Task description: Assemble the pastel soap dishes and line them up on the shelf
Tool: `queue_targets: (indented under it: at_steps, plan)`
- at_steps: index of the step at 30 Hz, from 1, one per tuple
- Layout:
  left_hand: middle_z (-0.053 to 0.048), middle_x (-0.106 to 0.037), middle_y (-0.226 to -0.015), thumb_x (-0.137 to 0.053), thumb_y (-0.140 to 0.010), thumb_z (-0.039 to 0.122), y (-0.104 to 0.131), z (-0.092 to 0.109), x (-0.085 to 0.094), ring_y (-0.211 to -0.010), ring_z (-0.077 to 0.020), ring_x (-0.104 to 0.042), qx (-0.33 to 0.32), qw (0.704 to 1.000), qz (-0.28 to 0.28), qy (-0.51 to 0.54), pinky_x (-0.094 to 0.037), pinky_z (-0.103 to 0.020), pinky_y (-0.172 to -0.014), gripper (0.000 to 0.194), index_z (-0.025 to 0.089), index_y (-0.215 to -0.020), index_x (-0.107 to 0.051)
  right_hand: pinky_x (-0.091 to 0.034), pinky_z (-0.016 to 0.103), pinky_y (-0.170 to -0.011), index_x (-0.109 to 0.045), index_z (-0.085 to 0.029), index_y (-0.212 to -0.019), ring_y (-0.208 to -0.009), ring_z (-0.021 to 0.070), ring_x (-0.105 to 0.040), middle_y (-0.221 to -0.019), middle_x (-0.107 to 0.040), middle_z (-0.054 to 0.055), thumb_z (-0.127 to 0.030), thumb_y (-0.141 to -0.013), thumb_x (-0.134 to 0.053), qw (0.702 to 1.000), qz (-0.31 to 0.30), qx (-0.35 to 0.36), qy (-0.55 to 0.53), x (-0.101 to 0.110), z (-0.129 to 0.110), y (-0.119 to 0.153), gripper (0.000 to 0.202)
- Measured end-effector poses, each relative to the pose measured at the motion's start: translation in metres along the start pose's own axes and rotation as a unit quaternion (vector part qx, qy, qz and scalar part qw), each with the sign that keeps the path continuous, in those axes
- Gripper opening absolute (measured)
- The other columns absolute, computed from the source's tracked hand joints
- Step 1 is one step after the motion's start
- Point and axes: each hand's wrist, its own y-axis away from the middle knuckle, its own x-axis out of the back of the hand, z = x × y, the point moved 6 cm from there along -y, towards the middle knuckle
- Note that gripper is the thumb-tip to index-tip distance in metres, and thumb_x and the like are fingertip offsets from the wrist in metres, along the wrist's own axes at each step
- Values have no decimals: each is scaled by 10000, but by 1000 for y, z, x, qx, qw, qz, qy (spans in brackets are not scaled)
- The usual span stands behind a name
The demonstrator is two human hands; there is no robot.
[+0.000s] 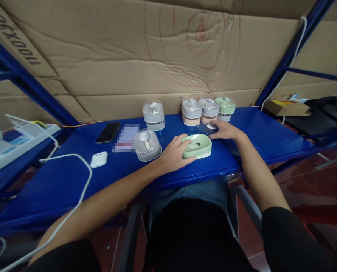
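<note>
A green oval dish with a pale base and a small light piece inside lies near the table's front edge. My left hand is curled around its left side and holds it. Behind the dish, my right hand grips the right side of a clear lid with a round label, low over the table. To the left lies a grey container under a clear lid. Stacked lidded containers stand at the back: a grey stack, two grey-and-peach stacks and a green-topped stack.
A black phone, a blurred-out item and a white earphone case lie left on the blue table. A white cable crosses the left side. Blue posts and cardboard stand behind. An open carton is at right.
</note>
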Motion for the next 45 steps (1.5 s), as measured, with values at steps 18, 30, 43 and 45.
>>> queue_targets:
  at_steps: [18, 30, 43, 45]
  plan:
    - [-274, -476, -1736, -923, -782, 381, -6, -21, -7, -1629, -461, -487, 56, 991, -10, 124, -441, -649, -1346, 1104, 150, -1698, -353, -456, 630, -1331, -691, -334, -1596, -1522, 406, -631, -1632, -700, 67, -641, -685, -1005, 981, -53, 105, -157, -1, -68, 18, 1011]
    - [-350, -456, -1750, -1093, -618, 464, -6, -44, -14, -1632, -527, -477, 128, 970, 6, 207, -449, -728, -1291, 1495, 158, -1793, -221, -515, 602, -1258, -684, -295, -1603, -1427, 415, -683, -1550, -730, 126, -698, -704, -987, 978, -76, 191, -43, -30, -101, 23, 1031]
    - [-351, -491, -1716, -1031, -701, 537, -5, -33, -1, -1605, -532, -510, 116, 984, 7, 133, -484, -704, -1271, 1402, 127, -1779, -235, -533, 614, -1222, -600, -324, -1678, -1378, 411, -672, -1515, -713, 122, -716, -773, -932, 976, -89, 195, -40, -37, -100, 25, 1041]
    - [-313, -524, -1700, -971, -791, 560, -6, -21, 15, -1605, -500, -518, 75, 993, 39, 87, -476, -679, -1290, 1255, 141, -1760, -292, -528, 613, -1232, -584, -326, -1688, -1408, 422, -663, -1537, -700, 128, -740, -779, -919, 979, -84, 181, -27, -38, -98, 24, 1053]
